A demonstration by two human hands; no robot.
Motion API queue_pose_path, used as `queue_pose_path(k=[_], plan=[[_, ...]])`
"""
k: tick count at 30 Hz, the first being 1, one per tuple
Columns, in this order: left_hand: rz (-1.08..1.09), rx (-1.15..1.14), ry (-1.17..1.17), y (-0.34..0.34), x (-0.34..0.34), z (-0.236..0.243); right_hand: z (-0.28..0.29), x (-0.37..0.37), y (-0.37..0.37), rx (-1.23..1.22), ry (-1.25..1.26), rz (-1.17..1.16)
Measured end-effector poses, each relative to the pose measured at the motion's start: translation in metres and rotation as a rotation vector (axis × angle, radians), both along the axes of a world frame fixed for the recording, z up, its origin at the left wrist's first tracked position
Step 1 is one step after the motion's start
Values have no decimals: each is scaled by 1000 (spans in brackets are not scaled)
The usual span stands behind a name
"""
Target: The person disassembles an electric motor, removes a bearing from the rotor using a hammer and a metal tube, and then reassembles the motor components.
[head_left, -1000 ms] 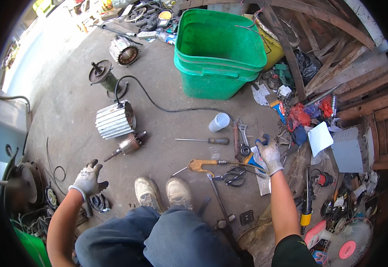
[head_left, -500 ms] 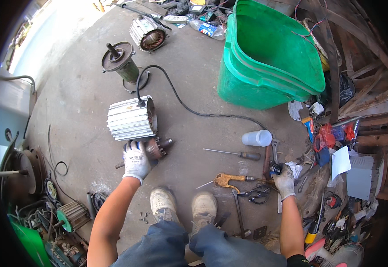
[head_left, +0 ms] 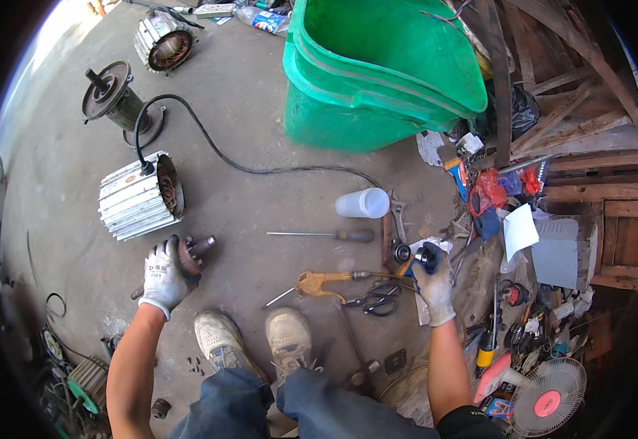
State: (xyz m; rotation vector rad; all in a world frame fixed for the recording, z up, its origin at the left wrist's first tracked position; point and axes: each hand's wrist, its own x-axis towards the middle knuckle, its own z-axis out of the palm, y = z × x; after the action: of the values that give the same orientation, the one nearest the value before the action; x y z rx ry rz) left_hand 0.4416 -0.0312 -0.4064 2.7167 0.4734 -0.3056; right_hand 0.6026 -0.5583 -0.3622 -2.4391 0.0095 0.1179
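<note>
Your left hand [head_left: 164,279] is closed around the rotor [head_left: 189,259], toward the left edge of the floor [head_left: 238,205], between the stator [head_left: 140,196] and your shoes [head_left: 288,338]. Your right hand [head_left: 436,285] clamps a small round piece [head_left: 422,255], near the scissors [head_left: 386,291], toward the right edge of the floor.

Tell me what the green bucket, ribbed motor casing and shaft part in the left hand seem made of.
Green bucket: probably plastic, smooth and slightly glossy, with a moulded lip.
Motor casing: likely cast metal, perhaps aluminium, given its dull silvery fins.
Shaft part in the left hand: probably steel or iron; the body looks rusty brown, the end grey.
</note>
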Motion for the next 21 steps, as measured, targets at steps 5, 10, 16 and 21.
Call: queue_pose_path(k=[5, 10, 16, 21], plan=[[-205, -223, -33, -38, -35, 61, 80, -78, 120, 753, 569, 116], [-241, -340, -102, -67, -53, 88, 66, -89, 196, 553, 500, 665], [-231, -425, -112, -71, -57, 104, 75, -88, 217, 496, 320, 834], [-249, -510, -190, -65, -55, 110, 104, -80, 221, 384, 338, 964]])
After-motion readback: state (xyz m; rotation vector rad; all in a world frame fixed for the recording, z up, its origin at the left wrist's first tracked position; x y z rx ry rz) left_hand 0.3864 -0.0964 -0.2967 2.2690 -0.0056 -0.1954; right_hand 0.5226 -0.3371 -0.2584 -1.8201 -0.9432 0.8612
